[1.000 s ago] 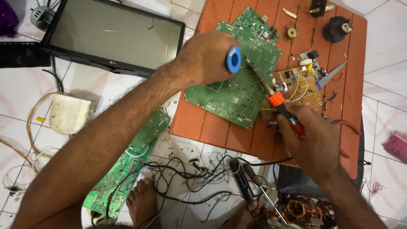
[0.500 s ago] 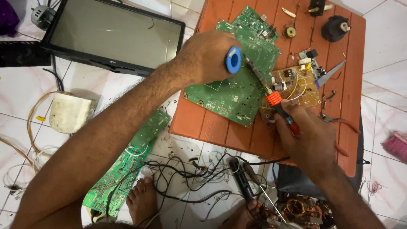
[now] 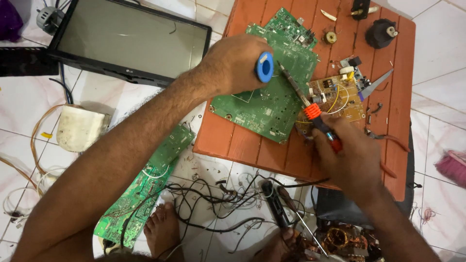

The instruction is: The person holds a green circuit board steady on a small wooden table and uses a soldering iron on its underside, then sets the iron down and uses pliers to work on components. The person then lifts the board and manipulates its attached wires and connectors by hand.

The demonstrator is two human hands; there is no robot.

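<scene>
Two circuit boards (image 3: 272,104) on red table (image 3: 393,87), soldering iron (image 3: 310,109) across

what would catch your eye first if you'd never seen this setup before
The two hands at centre: the left hand grips a blue-capped tool over a big green board, while the right hand holds an orange-collared soldering iron to a small brown board on the red table. A dark monitor lies top left.
</scene>
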